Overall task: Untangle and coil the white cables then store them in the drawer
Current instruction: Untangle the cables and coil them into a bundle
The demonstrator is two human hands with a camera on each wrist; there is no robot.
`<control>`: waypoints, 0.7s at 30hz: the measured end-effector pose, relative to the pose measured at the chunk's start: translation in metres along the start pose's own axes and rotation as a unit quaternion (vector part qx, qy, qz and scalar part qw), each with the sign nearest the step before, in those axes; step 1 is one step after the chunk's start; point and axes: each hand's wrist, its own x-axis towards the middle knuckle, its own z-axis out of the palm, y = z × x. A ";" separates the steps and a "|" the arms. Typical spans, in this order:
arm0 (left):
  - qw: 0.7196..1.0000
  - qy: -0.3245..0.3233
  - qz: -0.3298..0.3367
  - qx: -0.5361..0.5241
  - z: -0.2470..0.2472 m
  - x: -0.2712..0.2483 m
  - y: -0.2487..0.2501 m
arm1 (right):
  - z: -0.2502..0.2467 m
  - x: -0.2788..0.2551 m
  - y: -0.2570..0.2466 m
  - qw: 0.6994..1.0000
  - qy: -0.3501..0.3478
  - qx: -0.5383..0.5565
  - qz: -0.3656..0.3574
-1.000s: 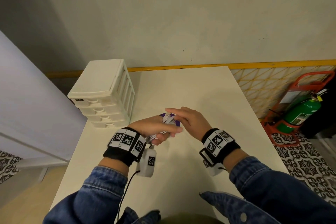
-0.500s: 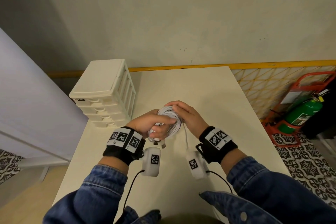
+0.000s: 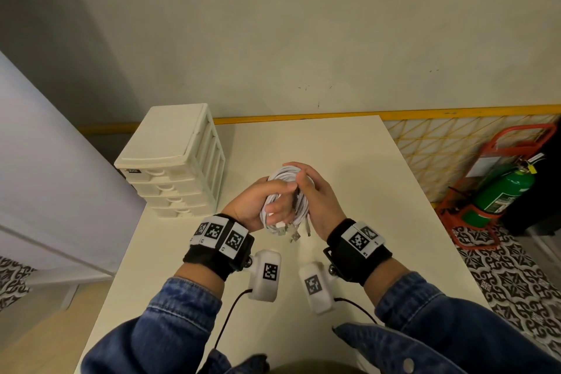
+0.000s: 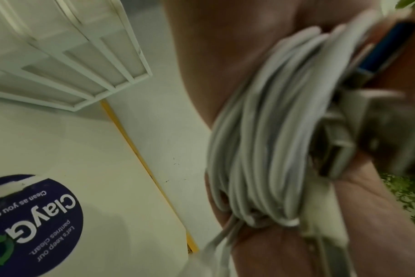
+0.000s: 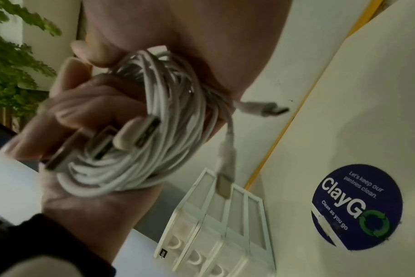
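Note:
A bundle of coiled white cables (image 3: pixel 287 200) is held upright above the table between both hands. My left hand (image 3: pixel 261 203) grips the coil (image 5: pixel 140 150) from the left, fingers curled through it. My right hand (image 3: pixel 315 194) wraps its fingers over the top and right side. USB plugs (image 3: pixel 293 232) dangle from the coil's lower end; the right wrist view shows several plugs (image 5: pixel 135 135) against the left palm. In the left wrist view the coil (image 4: pixel 261 142) fills the right half, blurred. The white drawer unit (image 3: pixel 176 161) stands at the table's back left, all drawers shut.
The cream table (image 3: pixel 349 161) carries a round blue sticker (image 5: pixel 357 206) under the hands. A wall runs behind the table. On the floor at the right stands a green fire extinguisher (image 3: pixel 501 194) in a red stand. A pale partition (image 3: pixel 45 161) lies to the left.
The coil, first hidden flat between the hands, has been turned upright and lifted a little. Both wrists have rolled so the palms face each other around it.

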 end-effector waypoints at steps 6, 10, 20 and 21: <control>0.993 0.095 0.006 0.071 0.001 0.000 0.000 | -0.004 0.003 -0.005 0.995 0.051 -0.084 -0.033; 0.988 0.139 0.010 0.069 -0.003 0.001 -0.004 | -0.013 0.006 -0.006 0.983 0.080 -0.154 -0.063; 0.910 0.373 0.122 0.130 0.025 0.020 -0.007 | -0.012 0.007 -0.014 0.980 0.003 -0.192 -0.042; 0.908 0.374 0.128 0.142 0.023 0.020 -0.007 | -0.012 0.007 -0.015 0.981 -0.007 -0.192 -0.042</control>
